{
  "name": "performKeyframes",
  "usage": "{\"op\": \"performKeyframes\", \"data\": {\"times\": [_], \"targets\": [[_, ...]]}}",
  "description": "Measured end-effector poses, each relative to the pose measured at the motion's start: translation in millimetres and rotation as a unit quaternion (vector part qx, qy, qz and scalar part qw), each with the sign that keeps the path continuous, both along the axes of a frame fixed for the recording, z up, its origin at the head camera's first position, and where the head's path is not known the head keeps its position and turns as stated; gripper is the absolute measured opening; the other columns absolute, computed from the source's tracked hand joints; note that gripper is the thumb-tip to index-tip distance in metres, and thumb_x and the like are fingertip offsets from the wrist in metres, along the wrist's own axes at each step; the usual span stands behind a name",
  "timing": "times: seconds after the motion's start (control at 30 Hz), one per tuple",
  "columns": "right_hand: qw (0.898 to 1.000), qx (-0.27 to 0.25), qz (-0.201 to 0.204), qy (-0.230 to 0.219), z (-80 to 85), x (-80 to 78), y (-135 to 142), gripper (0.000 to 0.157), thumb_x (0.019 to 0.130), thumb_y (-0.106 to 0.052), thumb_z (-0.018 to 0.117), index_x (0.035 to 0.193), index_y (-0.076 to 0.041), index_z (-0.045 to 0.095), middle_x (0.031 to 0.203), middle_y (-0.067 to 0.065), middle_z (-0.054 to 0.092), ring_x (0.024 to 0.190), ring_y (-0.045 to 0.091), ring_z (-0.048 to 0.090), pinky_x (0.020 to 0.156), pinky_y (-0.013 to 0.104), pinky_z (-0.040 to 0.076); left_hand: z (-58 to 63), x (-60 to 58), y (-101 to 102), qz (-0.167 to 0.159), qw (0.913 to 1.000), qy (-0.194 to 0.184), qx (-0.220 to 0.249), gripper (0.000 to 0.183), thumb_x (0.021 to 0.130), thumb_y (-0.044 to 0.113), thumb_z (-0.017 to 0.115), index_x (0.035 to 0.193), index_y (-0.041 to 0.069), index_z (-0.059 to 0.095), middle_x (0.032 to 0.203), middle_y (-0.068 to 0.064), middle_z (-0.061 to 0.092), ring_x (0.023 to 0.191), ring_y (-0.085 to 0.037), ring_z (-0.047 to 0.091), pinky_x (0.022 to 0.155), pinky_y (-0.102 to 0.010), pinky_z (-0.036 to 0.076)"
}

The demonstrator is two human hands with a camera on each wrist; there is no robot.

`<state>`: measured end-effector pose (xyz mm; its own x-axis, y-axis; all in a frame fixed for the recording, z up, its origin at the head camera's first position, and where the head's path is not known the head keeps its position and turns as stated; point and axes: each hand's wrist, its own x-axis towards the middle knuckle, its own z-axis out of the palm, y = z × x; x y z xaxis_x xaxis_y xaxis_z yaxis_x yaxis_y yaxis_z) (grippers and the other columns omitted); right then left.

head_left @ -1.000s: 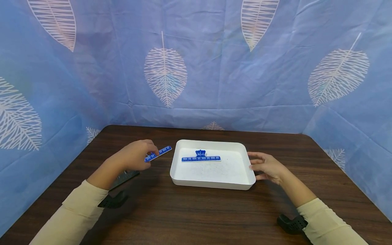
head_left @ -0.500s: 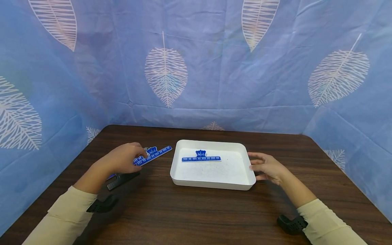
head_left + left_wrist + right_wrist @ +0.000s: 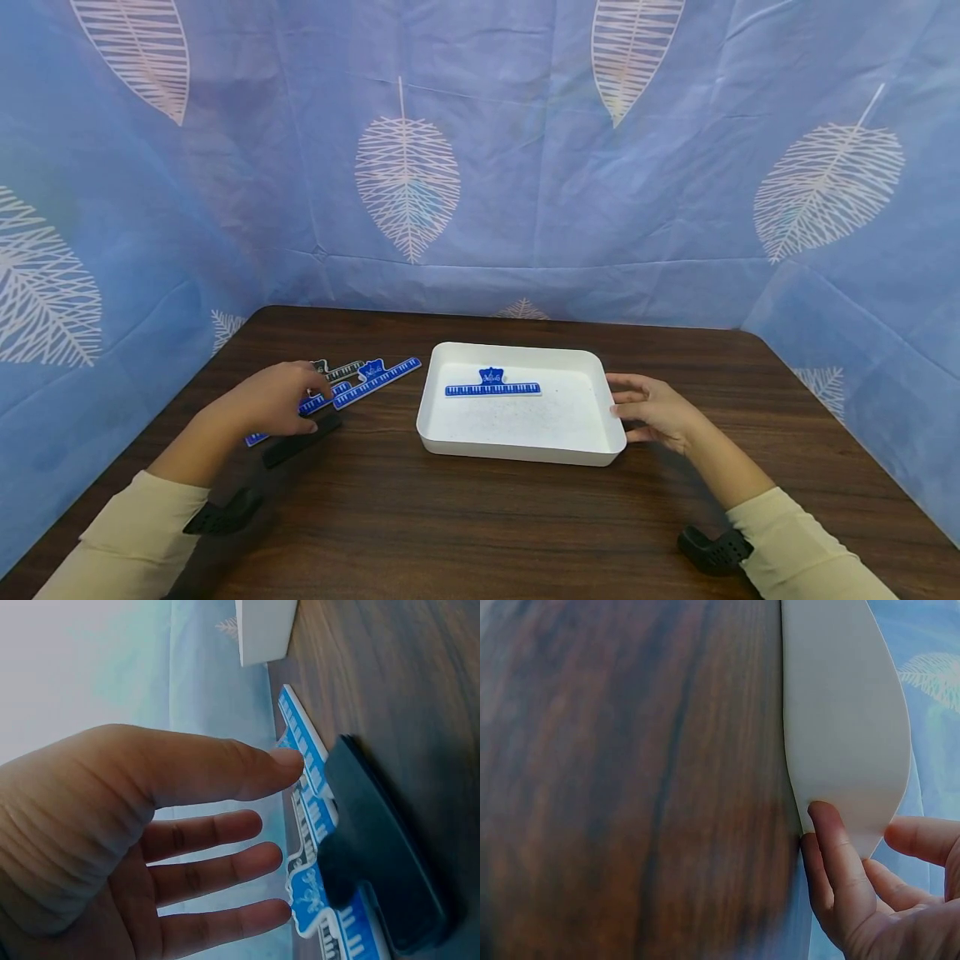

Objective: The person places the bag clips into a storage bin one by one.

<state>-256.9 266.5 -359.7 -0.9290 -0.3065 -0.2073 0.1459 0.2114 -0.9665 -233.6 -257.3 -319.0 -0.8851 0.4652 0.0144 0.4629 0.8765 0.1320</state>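
Observation:
In the head view my left hand hovers over a group of clips on the left of the table, its thumb and fingers extended and apart. Nothing is held in it in the left wrist view. Closest to the thumb is a plain dark clip. Around it lie a blue piano-key clip, another partly covered blue clip and a black-and-white piano-key clip. My right hand touches the right wall of a white tray, fingertips against its outside and rim. Inside the tray lies one blue piano-key clip.
The dark wooden table stands against a blue curtain with white leaf prints at the back and sides. A black band sits by my right sleeve, and a similar one by my left.
My left hand has moved left and toward me, away from the blue clip nearest the tray, uncovering more of the clips. My right hand and the tray have stayed put.

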Motion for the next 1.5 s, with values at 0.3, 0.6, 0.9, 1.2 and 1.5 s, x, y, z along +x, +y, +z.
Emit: {"op": "performKeyframes", "data": {"times": [0.3,0.6,0.9,1.2,1.5], "targets": [[1.0,0.0,-0.002,-0.002,0.4,2.0,-0.9,0.074,0.093,-0.001,0.058,0.153,0.004,0.015,0.143,0.037,0.032,0.098,0.028,0.066,0.076,0.045,0.057,-11.7,0.6,-6.3,0.023,0.9987,-0.045,-0.001,0.033,0.072,0.018,0.086,0.101,0.012,0.073,0.108,-0.01,0.064,0.086,-0.022,0.058,0.082,-0.051,0.052],[1.0,-0.005,0.003,0.0,-2.4,0.3,-1.3,0.072,0.095,0.001,0.056,0.153,0.003,0.013,0.144,0.037,0.032,0.103,0.031,0.064,0.079,0.049,0.055,-19.2,0.2,-10.0,0.002,0.9977,-0.068,0.003,0.037,0.068,0.015,0.088,0.101,0.009,0.072,0.104,-0.005,0.067,0.097,-0.029,0.062,0.082,-0.05,0.052],[1.0,-0.001,-0.004,-0.001,-1.9,0.2,-2.1,0.072,0.094,0.001,0.057,0.153,0.003,0.015,0.143,0.037,0.034,0.102,0.03,0.065,0.078,0.048,0.056,-21.3,-1.3,-10.8,-0.004,0.9967,-0.081,0.007,0.04,0.066,0.008,0.089,0.101,0.006,0.07,0.101,-0.004,0.067,0.095,-0.026,0.062,0.083,-0.048,0.052],[1.0,0.007,-0.007,0.001,1.9,0.9,-2.5,0.071,0.095,0.001,0.057,0.153,0.003,0.015,0.143,0.036,0.035,0.101,0.03,0.065,0.077,0.047,0.056,-23.7,-3.1,-10.2,0.008,0.9965,-0.082,0.016,0.038,0.066,0.008,0.089,0.098,0.006,0.069,0.099,-0.004,0.066,0.092,-0.023,0.061,0.083,-0.049,0.052],[1.0,0.001,-0.005,-0.001,2.2,1.0,-1.2,0.071,0.095,0.002,0.056,0.153,0.004,0.015,0.144,0.037,0.033,0.1,0.028,0.065,0.077,0.045,0.057,-23.3,-2.1,-8.6,0.013,0.9964,-0.083,0.01,0.037,0.065,0.003,0.087,0.098,0.007,0.069,0.098,-0.003,0.066,0.087,-0.021,0.058,0.08,-0.046,0.053]]}}
